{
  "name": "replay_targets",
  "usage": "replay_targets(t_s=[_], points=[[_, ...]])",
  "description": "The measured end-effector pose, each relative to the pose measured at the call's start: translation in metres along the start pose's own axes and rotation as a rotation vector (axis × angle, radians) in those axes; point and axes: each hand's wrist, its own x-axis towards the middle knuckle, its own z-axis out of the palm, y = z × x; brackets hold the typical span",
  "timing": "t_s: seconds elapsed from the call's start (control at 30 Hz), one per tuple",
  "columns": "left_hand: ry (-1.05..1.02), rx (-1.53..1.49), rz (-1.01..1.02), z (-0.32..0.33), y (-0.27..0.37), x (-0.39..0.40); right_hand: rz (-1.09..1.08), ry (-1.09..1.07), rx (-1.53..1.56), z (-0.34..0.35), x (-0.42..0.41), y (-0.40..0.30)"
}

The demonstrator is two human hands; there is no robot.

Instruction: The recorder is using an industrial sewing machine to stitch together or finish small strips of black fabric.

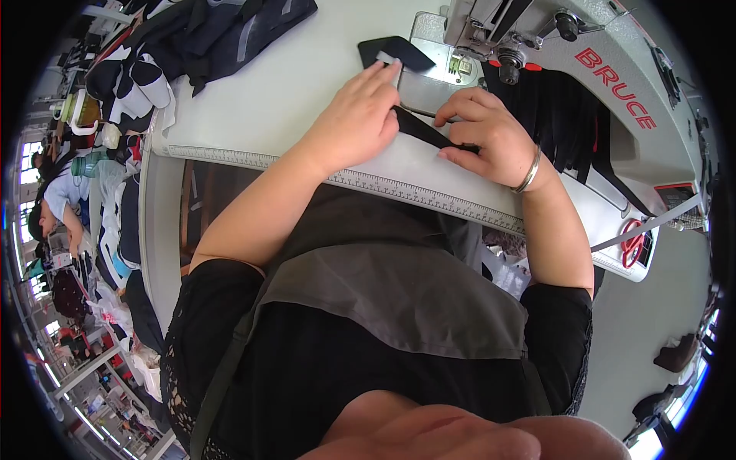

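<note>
A narrow black fabric strip (424, 127) runs between my two hands, just in front of the sewing machine's needle plate (422, 92). At its right end, the thumb and bent fingers of my right hand (494, 135) pinch it. Its left end goes in at the thumb of my left hand (363, 118), which lies low over the table. The fingertips of that hand rest at a flat dark fabric piece (397, 50) with a small white patch on it. This piece reaches the plate near the presser foot (463, 66). My left palm hides what lies beneath it.
The BRUCE sewing machine (615, 86) stands at right, black strips (540, 115) hanging under its arm. A ruler tape (402, 192) follows the table's front edge. Red-handled scissors (632, 244) lie at the right corner. Dark garments (213, 43) are heaped far left; another person (63, 198) is beyond.
</note>
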Motion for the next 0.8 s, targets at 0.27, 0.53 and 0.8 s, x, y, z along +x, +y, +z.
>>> replay_targets(t_s=[0.27,0.53,0.8], points=[[0.167,-0.124,-0.045,-0.031,-0.014,-0.006,0.472,0.035,0.006,0.008,-0.003,-0.002],[-0.085,-0.178,-0.269,-0.035,0.017,-0.019,0.452,0.245,-0.209,0.015,0.0,0.007],[-0.046,0.001,0.16,-0.027,0.026,-0.024,0.494,0.058,0.024,0.007,-0.008,0.013]])
